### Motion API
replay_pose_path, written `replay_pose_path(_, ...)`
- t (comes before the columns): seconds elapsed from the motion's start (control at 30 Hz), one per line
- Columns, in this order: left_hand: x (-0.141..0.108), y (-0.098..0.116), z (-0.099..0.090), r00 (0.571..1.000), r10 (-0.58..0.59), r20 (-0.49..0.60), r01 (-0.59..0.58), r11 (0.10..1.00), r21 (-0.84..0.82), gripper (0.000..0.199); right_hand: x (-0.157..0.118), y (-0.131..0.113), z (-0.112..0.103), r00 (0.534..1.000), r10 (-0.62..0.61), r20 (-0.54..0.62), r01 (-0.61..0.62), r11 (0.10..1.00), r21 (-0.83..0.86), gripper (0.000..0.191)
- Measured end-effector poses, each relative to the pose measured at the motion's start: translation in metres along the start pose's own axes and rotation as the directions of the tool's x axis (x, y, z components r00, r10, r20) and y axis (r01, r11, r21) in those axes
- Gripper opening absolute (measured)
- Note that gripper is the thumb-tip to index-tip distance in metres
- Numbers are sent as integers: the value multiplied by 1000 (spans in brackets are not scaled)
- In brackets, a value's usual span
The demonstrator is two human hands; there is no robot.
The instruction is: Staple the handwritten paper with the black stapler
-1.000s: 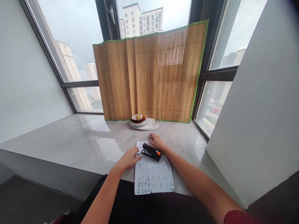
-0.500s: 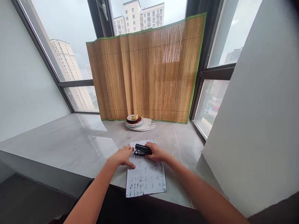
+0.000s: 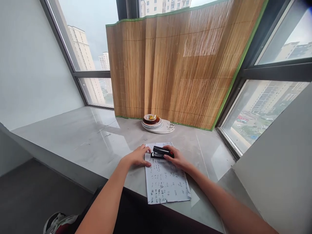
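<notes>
Handwritten paper sheets [image 3: 167,185] lie on the grey stone ledge [image 3: 85,143], their lower edge at the ledge's front edge. My right hand [image 3: 175,157] is closed round the rear of a black stapler [image 3: 159,152], which rests over the upper part of the paper with its nose pointing left. A gap shows between the stapler's upper and lower arms. My left hand [image 3: 140,156] touches the paper's left edge, thumb and fingers spread apart, just left of the stapler's nose, holding nothing.
Stacked plates [image 3: 152,123] stand behind the paper, near a bamboo mat [image 3: 168,71] leaning against the windows. A white wall [image 3: 280,152] bounds the right side. A shoe [image 3: 60,222] shows at the lower left.
The camera view has shifted, so the ledge, paper and hands appear further right. The stapler stays in my right hand and my left hand stays at the paper's left edge.
</notes>
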State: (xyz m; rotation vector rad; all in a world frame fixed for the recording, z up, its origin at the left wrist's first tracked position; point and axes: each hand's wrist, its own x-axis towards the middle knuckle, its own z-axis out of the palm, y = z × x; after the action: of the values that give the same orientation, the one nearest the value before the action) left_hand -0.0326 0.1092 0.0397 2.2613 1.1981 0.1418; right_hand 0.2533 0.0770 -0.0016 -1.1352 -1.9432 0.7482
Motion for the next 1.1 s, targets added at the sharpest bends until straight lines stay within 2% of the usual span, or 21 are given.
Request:
replay_pose_path(0.2,-16,8,5,997,-46,-57,49,998,45,62,4,11,-4,1000,13,-18,-9,978,207,43)
replay_pose_path(0.33,-24,17,7,990,-105,-91,110,992,57,56,5,17,-8,999,21,-33,-12,968,252,40)
replay_pose_path(0.53,-22,26,10,979,-159,-128,167,984,60,54,-1,1,-20,998,3,58,-23,939,343,45)
replay_pose_path(0.7,-13,21,18,962,-174,-210,184,982,28,58,-2,-11,-25,992,-44,120,5,953,302,50)
replay_pose_path(0.8,-9,16,20,932,-261,-252,225,961,-164,64,3,-12,-23,992,-48,120,16,968,252,53)
replay_pose_path(0.9,-8,13,17,893,-349,-285,219,889,-403,50,7,-10,-21,991,-39,132,9,975,220,59)
replay_pose_path(1.03,-8,13,14,774,-525,-354,233,756,-612,46,7,-7,-16,997,-35,63,19,972,235,54)
replay_pose_path(1.1,-8,13,14,737,-556,-385,242,749,-617,45,5,-6,-11,999,-52,-9,53,978,201,45)
